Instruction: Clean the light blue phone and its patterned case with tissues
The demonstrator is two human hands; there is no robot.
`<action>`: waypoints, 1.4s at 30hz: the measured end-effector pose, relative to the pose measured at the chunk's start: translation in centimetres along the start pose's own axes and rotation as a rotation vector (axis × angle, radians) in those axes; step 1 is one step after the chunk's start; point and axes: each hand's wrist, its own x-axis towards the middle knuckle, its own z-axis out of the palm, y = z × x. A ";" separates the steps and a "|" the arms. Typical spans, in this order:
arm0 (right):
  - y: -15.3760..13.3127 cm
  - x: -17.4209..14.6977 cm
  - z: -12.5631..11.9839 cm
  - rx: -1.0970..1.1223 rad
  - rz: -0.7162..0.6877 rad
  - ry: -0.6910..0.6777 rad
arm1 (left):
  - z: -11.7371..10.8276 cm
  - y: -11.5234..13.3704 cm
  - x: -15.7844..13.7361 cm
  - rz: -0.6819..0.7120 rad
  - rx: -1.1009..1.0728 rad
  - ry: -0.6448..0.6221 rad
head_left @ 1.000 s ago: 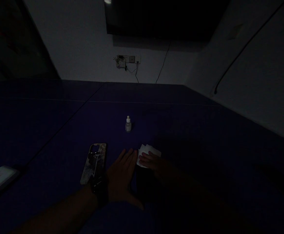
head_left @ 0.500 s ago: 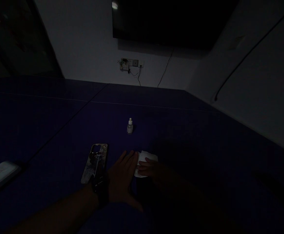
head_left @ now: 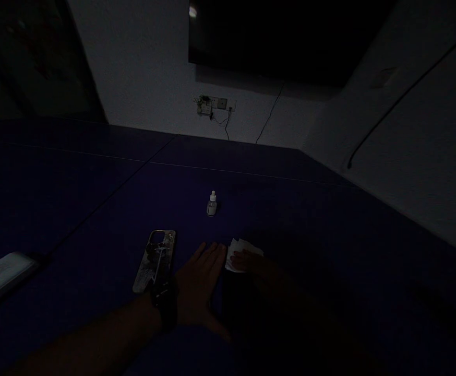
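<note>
My left hand (head_left: 200, 284), with a dark watch at its wrist, lies flat with fingers stretched forward and the thumb spread out. A dark edge shows beside its palm; what lies under it is too dark to make out. Close by on the right, my right hand (head_left: 251, 261) presses its fingers onto a folded white tissue (head_left: 234, 262), which moves with it. Left of my left hand lies a phone case (head_left: 155, 263) with a camera cutout and a dark picture. Beyond both hands a small dropper bottle (head_left: 211, 209) with a white top stands upright.
The dark blue tabletop (head_left: 106, 224) has seam lines across it. A white box-like object (head_left: 4, 277) lies at the left edge. At the back are a wall with sockets (head_left: 216, 104), a large dark screen (head_left: 283, 36) and hanging cables. The room is very dim.
My right hand has slid the tissue a little to the right and away from me, opening a gap from my left hand. My left hand stays flat. The view has shifted slightly.
</note>
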 end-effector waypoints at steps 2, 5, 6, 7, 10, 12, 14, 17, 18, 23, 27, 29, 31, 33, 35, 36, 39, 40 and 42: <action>0.5 -0.6 -0.7 -0.032 0.116 0.011 | -0.2 0.2 0.1 -0.006 -0.005 -0.010; 0.0 -0.7 -1.1 -0.094 0.121 -0.039 | -0.5 0.4 0.2 -0.012 -0.021 -0.009; -0.5 -0.5 -1.0 -0.122 0.091 -0.057 | -0.5 0.4 0.2 -0.015 -0.026 -0.005; -1.0 -0.3 -0.8 -0.147 0.054 -0.078 | -0.5 0.4 0.2 -0.016 -0.030 -0.005; -2.8 0.5 -0.1 -0.180 -0.055 -0.150 | -0.5 0.4 0.2 -0.023 -0.036 -0.001; -3.6 0.8 0.0 -0.168 -0.126 -0.198 | -0.5 0.4 0.3 -0.026 -0.039 -0.001; -4.0 0.7 -0.4 -0.144 -0.183 -0.208 | -0.5 0.3 0.2 -0.025 -0.043 -0.001; -3.9 0.2 -1.2 -0.134 -0.181 -0.188 | -0.5 0.3 0.2 -0.013 -0.052 0.013; -3.8 0.1 -1.3 -0.145 -0.152 -0.184 | -0.5 0.3 0.2 -0.009 -0.054 0.027; -4.3 0.4 -0.8 -0.169 -0.109 -0.232 | -0.5 0.4 0.1 0.008 -0.058 0.036; -4.1 0.3 -0.5 -0.148 -0.194 -0.227 | -0.6 0.4 0.1 0.018 -0.056 0.016; -3.8 0.0 -0.7 -0.177 -0.156 -0.183 | -0.6 0.5 0.2 0.022 -0.048 0.021; -3.8 0.0 -0.9 -0.210 -0.108 -0.166 | -0.6 0.5 0.2 0.025 -0.051 0.031; -4.2 0.3 -0.8 -0.222 -0.116 -0.181 | -0.6 0.5 0.2 0.022 -0.062 0.044; -4.7 0.6 -0.6 -0.221 -0.167 -0.215 | -0.6 0.5 0.2 0.022 -0.070 0.044; -4.9 0.6 -0.6 -0.219 -0.197 -0.223 | -0.6 0.5 0.2 0.022 -0.072 0.043; -4.4 0.1 -1.0 -0.223 -0.222 -0.149 | -0.7 0.4 0.2 0.020 -0.078 0.043; -4.0 -0.2 -1.2 -0.222 -0.211 -0.100 | -0.7 0.4 0.2 0.018 -0.080 0.044; -3.1 -0.6 -1.7 -0.212 -0.194 -0.021 | -0.7 0.4 0.2 0.022 -0.082 0.040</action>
